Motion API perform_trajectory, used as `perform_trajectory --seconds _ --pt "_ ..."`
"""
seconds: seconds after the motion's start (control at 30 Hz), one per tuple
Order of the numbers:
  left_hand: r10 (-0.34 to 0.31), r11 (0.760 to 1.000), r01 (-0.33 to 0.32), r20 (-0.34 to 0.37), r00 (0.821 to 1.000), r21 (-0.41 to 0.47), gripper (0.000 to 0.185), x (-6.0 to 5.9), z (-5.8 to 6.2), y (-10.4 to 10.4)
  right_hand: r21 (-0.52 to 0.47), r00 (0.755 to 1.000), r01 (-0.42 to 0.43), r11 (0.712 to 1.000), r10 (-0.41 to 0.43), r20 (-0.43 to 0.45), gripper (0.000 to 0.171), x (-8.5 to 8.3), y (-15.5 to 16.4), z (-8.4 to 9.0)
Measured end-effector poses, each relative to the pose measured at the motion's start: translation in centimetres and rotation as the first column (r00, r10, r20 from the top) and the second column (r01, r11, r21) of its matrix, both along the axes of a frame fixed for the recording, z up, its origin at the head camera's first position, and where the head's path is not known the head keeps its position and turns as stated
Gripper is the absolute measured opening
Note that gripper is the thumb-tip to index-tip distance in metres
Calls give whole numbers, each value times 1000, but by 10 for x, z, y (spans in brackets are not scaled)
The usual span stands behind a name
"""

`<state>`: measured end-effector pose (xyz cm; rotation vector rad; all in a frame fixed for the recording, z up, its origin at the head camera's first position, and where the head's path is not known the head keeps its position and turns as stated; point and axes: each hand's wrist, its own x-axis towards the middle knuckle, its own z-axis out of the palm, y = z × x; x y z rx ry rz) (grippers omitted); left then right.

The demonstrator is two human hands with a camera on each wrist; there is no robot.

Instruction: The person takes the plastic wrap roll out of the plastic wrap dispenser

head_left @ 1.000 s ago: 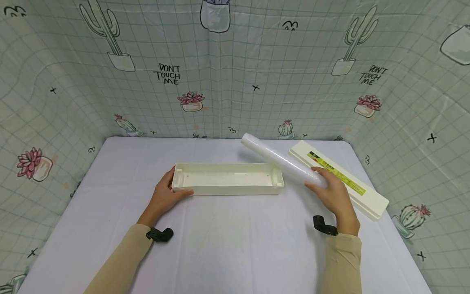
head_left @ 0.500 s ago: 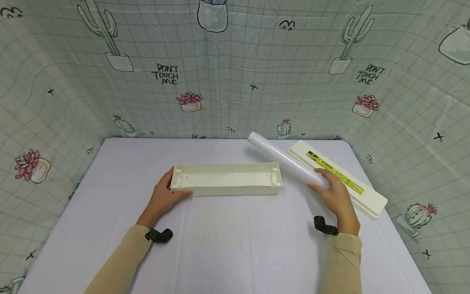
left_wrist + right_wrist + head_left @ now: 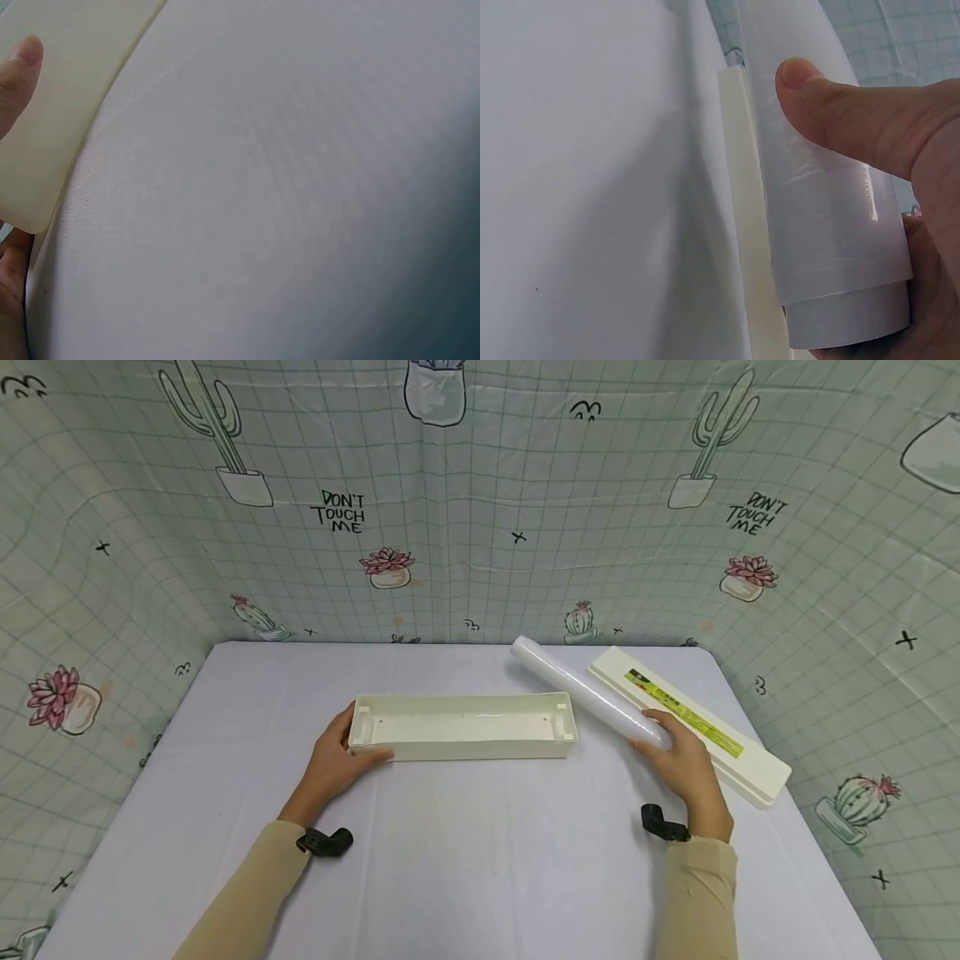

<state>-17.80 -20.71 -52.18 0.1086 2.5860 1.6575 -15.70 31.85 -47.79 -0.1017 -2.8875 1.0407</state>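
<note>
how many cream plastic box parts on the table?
2. An open tray lies at the table's centre, the left hand gripping its left end. A lid with a yellow label lies to the right, behind the roll that the right hand grips.

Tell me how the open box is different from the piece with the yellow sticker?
The open box lies crosswise in the middle of the table, hollow side up; the piece with the yellow sticker lies slantwise at the right, flat top up. The left hand holds the open box's end, while no hand holds the sticker piece; the right hand grips a roll beside it. Both are long and cream.
</note>
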Motion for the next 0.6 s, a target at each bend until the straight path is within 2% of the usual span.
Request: perform_trajectory --seconds 0.27,0.6 --pt "-13 1000 13 -8 1000 11 109 2 2 -1 6 1000 5 1000 -5 -6 62 4 2 -6" --pt "-23 1000 23 -18 1000 10 107 1 -1 -3 14 1000 24 1000 -24 -2 61 7 3 -8"
